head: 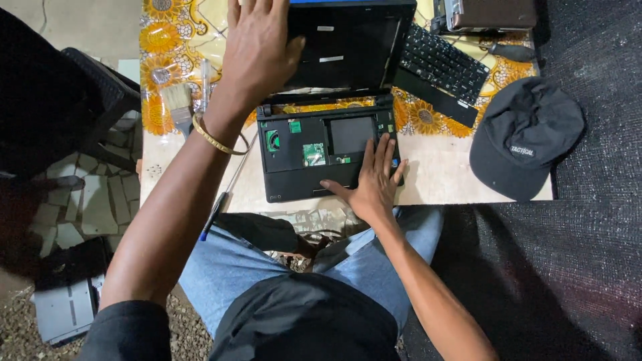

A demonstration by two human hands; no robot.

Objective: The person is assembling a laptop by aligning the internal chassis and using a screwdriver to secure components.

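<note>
Left hand [257, 50] sits spread over the left edge of the laptop's screen lid [348, 43], fingers wrapped loosely on the bezel, so it's got hold of the lid and is propping it. There's a gold bangle [212, 139] on that wrist. Right hand [371, 180] lies flat with fingers open on the lower right corner of the laptop base [321, 150], pressing down on it and not gripping anything.

That base has its keyboard taken out, so you can see green circuit boards [313, 154] and a small fan [272, 140] inside the black shell. It's sitting near the front edge of the counter [441, 174], which has a yellow flowered cloth [164, 40] on the far part. The loose black keyboard [441, 63] lies just right of the screen, tilted. Further right is a black cap [525, 137], half hanging over the counter edge. On the left, a paintbrush [179, 103] lies near the forearm, and a blue pen [215, 212] pokes off the front edge. The person is seated in jeans, knees under the counter.
</note>
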